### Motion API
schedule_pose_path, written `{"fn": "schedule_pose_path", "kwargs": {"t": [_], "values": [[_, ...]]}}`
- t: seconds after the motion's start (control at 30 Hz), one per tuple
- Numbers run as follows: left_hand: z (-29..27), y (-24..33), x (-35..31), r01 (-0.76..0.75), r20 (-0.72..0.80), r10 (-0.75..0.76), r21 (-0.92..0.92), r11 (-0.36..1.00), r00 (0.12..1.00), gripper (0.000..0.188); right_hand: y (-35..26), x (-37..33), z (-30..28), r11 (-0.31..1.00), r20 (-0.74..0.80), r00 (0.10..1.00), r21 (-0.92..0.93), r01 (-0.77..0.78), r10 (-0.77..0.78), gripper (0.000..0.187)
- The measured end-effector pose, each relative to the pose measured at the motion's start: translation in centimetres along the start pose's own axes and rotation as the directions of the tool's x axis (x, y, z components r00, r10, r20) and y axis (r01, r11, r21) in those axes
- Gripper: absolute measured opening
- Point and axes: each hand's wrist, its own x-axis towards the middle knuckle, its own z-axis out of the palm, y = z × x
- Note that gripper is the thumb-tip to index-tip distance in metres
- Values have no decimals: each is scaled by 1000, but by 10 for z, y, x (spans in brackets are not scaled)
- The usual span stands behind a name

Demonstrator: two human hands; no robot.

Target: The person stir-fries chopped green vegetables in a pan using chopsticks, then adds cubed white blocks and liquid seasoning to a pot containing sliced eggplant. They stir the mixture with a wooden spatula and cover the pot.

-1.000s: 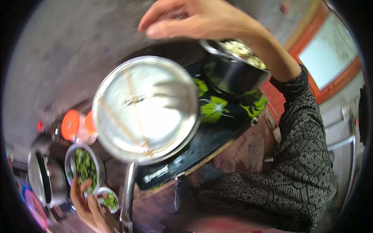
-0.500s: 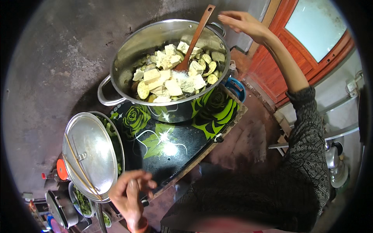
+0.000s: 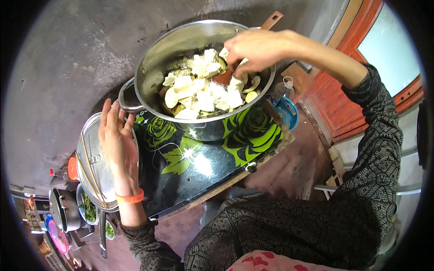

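Note:
A big steel pot (image 3: pixel 143 86) stands on the glass-topped stove, holding chunks of white tofu (image 3: pixel 183 86) and slices of eggplant (image 3: pixel 171 97). White grains lie on top near the middle. My right hand (image 3: pixel 257 50) reaches over the pot's right rim, its fingers curled round the wooden spatula (image 3: pixel 272 20); the handle's end sticks out above the hand, and the blade sits among the tofu. My left hand (image 3: pixel 118 140) has its fingers stretched out close by the pot's left handle (image 3: pixel 129 97), in front of the lidded pan. Contact with that handle cannot be made out.
On the stove's left side sits a pan under a metal lid (image 3: pixel 97 135), with chopsticks (image 3: pixel 89 174) lying across it. Bowls of greens (image 3: pixel 89 207) and a dark lidded pot (image 3: pixel 68 210) are at lower left. A blue basin (image 3: pixel 287 113) stands right, near the red door (image 3: pixel 339 101).
My right hand came down from beyond the pot's rim onto the spatula, whose handle now leans farther right. The left hand moved up and left toward the pot's left handle.

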Motion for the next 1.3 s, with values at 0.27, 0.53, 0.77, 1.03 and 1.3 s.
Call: {"fn": "schedule_pose_path", "kwargs": {"t": [0.27, 0.53, 0.77, 1.03, 1.3], "values": [[1, -10, 12, 303, 68, -297, -134, 943, 953, 32, 4, -7, -5, 981, 116, 978, -108, -162, 175, 33], [-16, -12, 21, 389, 171, -355, -246, 888, 919, 30, -49, -23, -103, 908, -53, 983, -376, -184, 177, 11], [-14, -19, 25, 373, 220, -318, -290, 881, 922, 30, -54, -4, -136, 648, -93, 971, -730, -217, 220, 18], [-16, -25, 24, 341, 125, -319, -272, 900, 940, 25, -16, 30, -59, 784, 279, 855, -584, -210, 437, 18], [-17, -26, 22, 344, 178, -300, -339, 876, 937, 25, -7, 20, -59, 857, 362, 788, -344, -383, 498, 26]]}}
